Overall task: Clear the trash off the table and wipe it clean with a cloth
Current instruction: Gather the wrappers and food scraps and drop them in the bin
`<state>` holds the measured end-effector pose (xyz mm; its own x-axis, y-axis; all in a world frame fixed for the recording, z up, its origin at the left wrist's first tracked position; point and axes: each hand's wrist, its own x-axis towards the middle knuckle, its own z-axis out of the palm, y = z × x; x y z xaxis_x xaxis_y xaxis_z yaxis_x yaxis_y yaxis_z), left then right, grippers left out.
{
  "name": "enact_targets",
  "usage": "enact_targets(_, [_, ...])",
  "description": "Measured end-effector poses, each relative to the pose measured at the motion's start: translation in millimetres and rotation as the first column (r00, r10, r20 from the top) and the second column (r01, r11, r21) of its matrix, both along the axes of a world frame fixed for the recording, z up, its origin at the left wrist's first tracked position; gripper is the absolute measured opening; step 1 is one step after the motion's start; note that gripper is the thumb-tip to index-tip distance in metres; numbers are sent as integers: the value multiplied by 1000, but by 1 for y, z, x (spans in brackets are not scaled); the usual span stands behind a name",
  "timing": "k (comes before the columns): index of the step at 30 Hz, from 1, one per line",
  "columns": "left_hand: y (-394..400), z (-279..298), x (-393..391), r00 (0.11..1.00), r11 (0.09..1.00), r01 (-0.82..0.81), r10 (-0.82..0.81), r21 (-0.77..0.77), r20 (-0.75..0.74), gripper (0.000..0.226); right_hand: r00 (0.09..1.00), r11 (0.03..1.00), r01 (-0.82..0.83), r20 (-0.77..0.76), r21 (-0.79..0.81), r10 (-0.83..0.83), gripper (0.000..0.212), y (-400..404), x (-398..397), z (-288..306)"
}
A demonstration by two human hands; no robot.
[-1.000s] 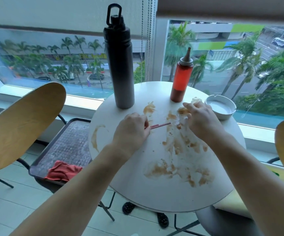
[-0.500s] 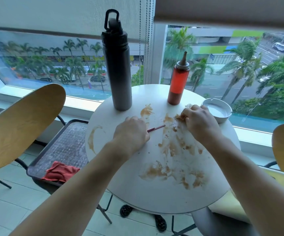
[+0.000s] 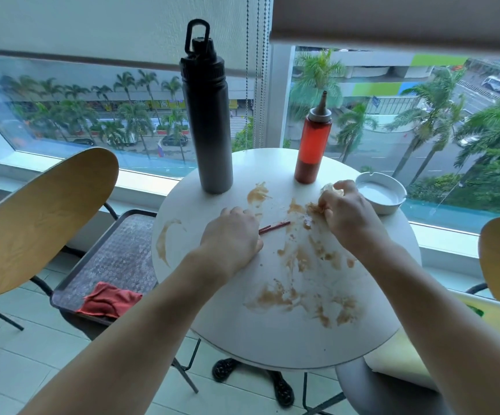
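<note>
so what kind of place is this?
Probably an upper-floor cafe or lounge window seat: small round table with sauce bottle and ashtray, wooden chairs, street and palms below.

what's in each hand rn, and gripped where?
Left hand holds the thin red sticks by their near ends. Right hand has its fingers curled round a crumpled, stained wrapper, bunched rather than held by an edge.

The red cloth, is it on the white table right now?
No, the red cloth lies on the dark tray left of the round white table, untouched by either hand.
</note>
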<state>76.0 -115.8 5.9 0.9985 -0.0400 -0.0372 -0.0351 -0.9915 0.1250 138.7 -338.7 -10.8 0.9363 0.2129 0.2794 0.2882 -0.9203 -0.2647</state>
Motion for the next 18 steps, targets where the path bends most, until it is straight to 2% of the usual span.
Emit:
enact_targets(6, [0, -1, -4, 999, 1000, 5, -5, -16, 45, 27, 1000, 1000, 7, -15, -17, -7, 16, 1, -1, 2])
enact_targets(11, [1, -1, -8, 994, 992, -12, 26, -123, 110, 21, 999, 1000, 17, 49, -26, -16, 46, 1, -5, 0])
enact_targets(14, [2, 1, -10, 977, 984, -19, 55, -175, 205, 14, 996, 1000, -3, 87, -19, 5, 36, 0, -9, 2])
enact_targets(18, [2, 2, -11, 961, 964, 27, 48, -265, 273, 11, 992, 997, -47, 124, 68, 39, 18, -2, -15, 6])
